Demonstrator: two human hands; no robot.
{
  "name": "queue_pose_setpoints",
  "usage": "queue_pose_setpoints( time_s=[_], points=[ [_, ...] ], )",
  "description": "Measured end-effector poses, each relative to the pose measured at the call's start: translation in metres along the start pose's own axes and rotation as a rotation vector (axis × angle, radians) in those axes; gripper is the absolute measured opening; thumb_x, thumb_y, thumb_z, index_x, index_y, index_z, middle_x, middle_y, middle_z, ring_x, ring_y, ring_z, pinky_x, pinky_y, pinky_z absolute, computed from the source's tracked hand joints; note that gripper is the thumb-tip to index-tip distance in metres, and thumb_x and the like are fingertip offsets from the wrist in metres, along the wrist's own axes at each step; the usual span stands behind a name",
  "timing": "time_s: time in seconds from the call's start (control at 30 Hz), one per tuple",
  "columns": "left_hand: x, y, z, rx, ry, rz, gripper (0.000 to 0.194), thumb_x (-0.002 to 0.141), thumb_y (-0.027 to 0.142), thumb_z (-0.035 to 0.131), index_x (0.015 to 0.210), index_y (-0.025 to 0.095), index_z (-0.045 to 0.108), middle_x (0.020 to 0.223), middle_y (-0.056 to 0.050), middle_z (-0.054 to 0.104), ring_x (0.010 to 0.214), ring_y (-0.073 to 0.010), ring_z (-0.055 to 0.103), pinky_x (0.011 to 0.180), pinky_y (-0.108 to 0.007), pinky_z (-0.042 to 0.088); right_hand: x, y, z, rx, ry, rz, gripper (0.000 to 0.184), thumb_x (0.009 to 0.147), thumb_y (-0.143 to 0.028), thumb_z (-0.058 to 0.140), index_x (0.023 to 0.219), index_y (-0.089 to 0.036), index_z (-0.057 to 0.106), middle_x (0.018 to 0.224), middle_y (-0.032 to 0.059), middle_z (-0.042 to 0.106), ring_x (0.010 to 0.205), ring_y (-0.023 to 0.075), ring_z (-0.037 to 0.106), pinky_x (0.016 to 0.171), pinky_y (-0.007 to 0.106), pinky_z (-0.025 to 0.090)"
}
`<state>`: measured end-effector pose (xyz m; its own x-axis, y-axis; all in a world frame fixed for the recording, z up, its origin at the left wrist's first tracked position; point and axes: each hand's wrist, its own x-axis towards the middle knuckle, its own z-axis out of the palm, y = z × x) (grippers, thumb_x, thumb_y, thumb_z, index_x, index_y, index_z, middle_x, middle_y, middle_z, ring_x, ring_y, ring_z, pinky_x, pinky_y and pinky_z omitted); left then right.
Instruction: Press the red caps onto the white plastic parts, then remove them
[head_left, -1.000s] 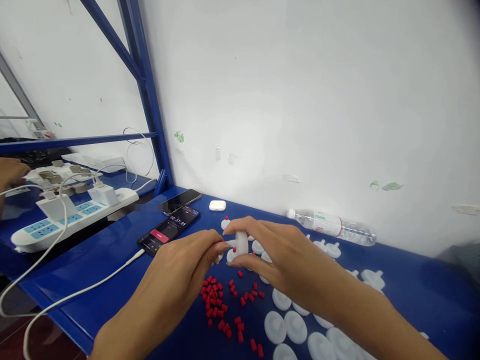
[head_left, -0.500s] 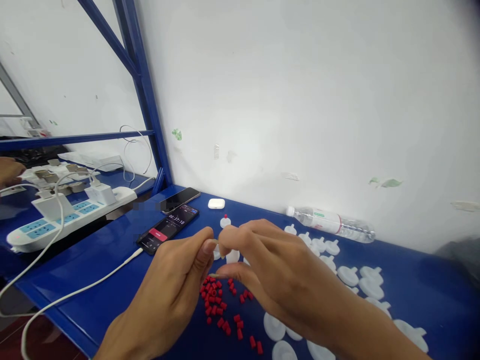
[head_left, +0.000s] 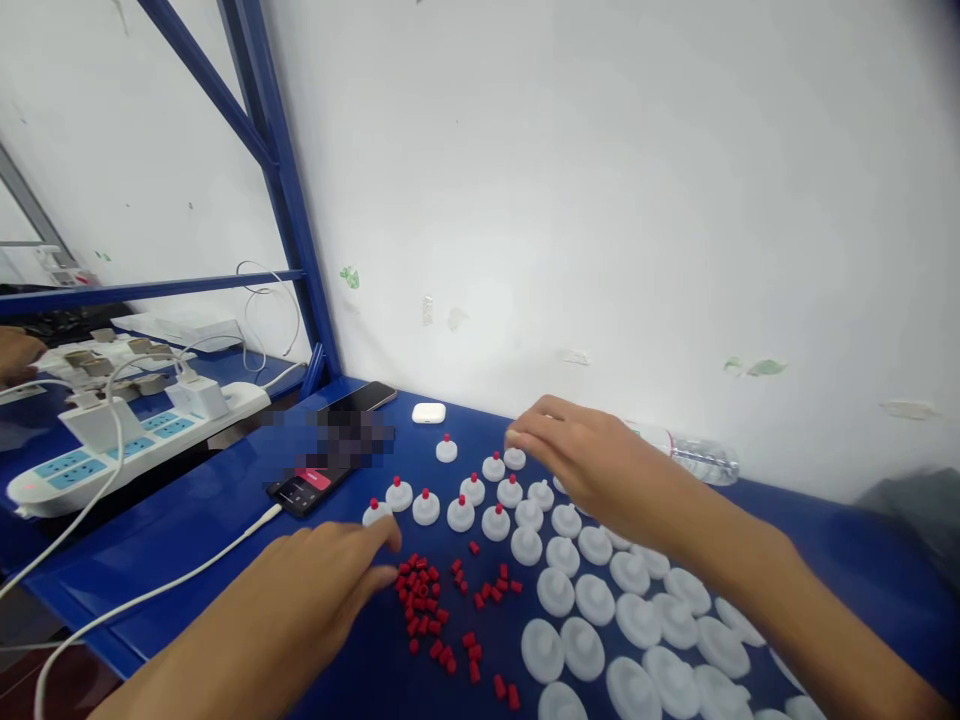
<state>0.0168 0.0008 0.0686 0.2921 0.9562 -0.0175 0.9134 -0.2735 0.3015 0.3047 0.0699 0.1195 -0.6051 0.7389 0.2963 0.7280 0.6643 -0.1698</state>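
1. Here's the left hand (head_left: 322, 575), low over the table, thumb and forefinger parted with a modest gap, and no object shows between them!
2. Just right of those left fingertips, a heap of small red caps (head_left: 421, 592), thick at the near edge and scattering away to the right.
3. Over to the right hand (head_left: 574, 445), reaching farther out, its fingertips drawn narrow, right at a single white disc (head_left: 514, 459); whether they grip it, I cannot tell.
4. Between the two sets of fingers, look at those red-topped discs (head_left: 460, 515), standing in loose rows, one tucked right behind the left forefinger.
5. Below the right fingers and under that forearm, a broad spread of plain white discs (head_left: 595, 600), running toward the near edge of view.
6. Beyond the left fingertips, a phone (head_left: 304, 488), partly blurred; left of the right fingertips and farther back, a small white case (head_left: 428, 413).
7. And behind the right hand, a clear bottle (head_left: 705, 460) on its side, partly hidden.
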Motion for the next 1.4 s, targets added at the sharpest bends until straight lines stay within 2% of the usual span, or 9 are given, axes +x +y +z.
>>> queue_pose_setpoints(
  time_s=[0.07,0.13,0.37,0.53,0.67,0.9,1.1,1.27,1.4],
  points=[
    [0.001,-0.014,0.008,0.051,-0.040,-0.028,0.039,0.096,0.025,0.052,0.131,0.036,0.064,0.122,-0.004,0.076,0.112,-0.0286,0.071,0.095,-0.040,0.050,0.002,0.022,0.006,0.009,-0.039,0.090,0.046,0.111,-0.043,0.032,0.106,-0.021,0.071,0.102,0.0094,0.071,0.088,0.0227,0.067,0.079,0.037,0.050],
    [0.005,-0.021,0.014,0.062,-0.070,-0.038,0.046,0.093,0.020,0.052,0.135,0.035,0.062,0.128,-0.006,0.074,0.118,-0.0300,0.069,0.097,-0.043,0.050,0.002,0.038,0.013,0.015,-0.073,0.144,0.051,0.110,-0.047,0.033,0.103,-0.019,0.074,0.099,0.0108,0.073,0.091,0.0253,0.068,0.080,0.038,0.049],
    [0.018,-0.009,0.017,0.101,-0.135,-0.043,0.033,0.091,0.016,0.052,0.118,0.029,0.066,0.114,-0.007,0.075,0.107,-0.0325,0.070,0.088,-0.046,0.049,-0.002,0.058,0.031,0.043,-0.121,0.188,0.054,0.108,-0.050,0.034,0.103,-0.019,0.078,0.100,0.0121,0.077,0.093,0.0280,0.071,0.080,0.037,0.050],
    [0.021,0.000,0.011,0.080,-0.161,-0.034,0.019,0.096,0.016,0.047,0.095,0.025,0.064,0.097,-0.004,0.073,0.092,-0.0270,0.068,0.077,-0.038,0.043,-0.004,0.062,0.033,0.079,-0.175,0.183,0.049,0.108,-0.047,0.035,0.111,-0.022,0.077,0.108,0.0087,0.079,0.095,0.0269,0.072,0.082,0.036,0.051],
    [0.020,-0.001,0.011,0.039,-0.142,-0.003,0.024,0.099,0.017,0.041,0.087,0.025,0.060,0.092,-0.003,0.071,0.086,-0.0244,0.067,0.071,-0.035,0.037,-0.003,0.062,0.024,0.072,-0.156,0.200,0.043,0.106,-0.046,0.042,0.115,-0.021,0.076,0.112,0.0104,0.078,0.102,0.0293,0.070,0.088,0.041,0.050],
    [0.017,0.006,0.005,0.070,-0.099,-0.005,0.026,0.100,0.019,0.036,0.084,0.024,0.057,0.084,-0.005,0.070,0.074,-0.0237,0.064,0.063,-0.034,0.033,-0.004,0.052,0.026,0.153,-0.306,0.209,0.022,0.089,-0.040,0.071,0.102,-0.025,0.079,0.092,0.0041,0.078,0.077,0.0225,0.071,0.066,0.033,0.050],
    [0.020,0.014,-0.005,0.012,-0.032,0.036,0.020,0.094,0.015,0.044,0.081,0.025,0.055,0.086,-0.001,0.070,0.077,-0.0214,0.063,0.065,-0.032,0.035,-0.003,0.049,0.029,0.195,-0.298,0.209,0.017,0.094,-0.022,0.060,0.093,-0.025,0.076,0.092,0.0030,0.076,0.078,0.0199,0.069,0.066,0.031,0.048],
    [0.026,0.016,-0.005,-0.021,0.045,0.134,0.022,0.102,0.023,0.044,0.090,0.026,0.062,0.089,0.002,0.070,0.081,-0.0190,0.065,0.070,-0.031,0.038,-0.007,0.049,0.016,0.236,-0.173,0.212,0.020,0.102,-0.036,0.051,0.101,-0.024,0.066,0.110,0.0070,0.072,0.098,0.0231,0.066,0.078,0.035,0.049],
    [0.030,0.016,-0.005,0.039,0.111,0.174,0.026,0.106,0.030,0.042,0.106,0.028,0.068,0.103,0.001,0.073,0.083,-0.0185,0.068,0.071,-0.031,0.041,-0.007,0.037,0.010,0.300,-0.211,0.258,0.028,0.105,-0.047,0.044,0.110,-0.025,0.061,0.106,0.0067,0.072,0.083,0.0210,0.065,0.069,0.034,0.048]
  ],
)
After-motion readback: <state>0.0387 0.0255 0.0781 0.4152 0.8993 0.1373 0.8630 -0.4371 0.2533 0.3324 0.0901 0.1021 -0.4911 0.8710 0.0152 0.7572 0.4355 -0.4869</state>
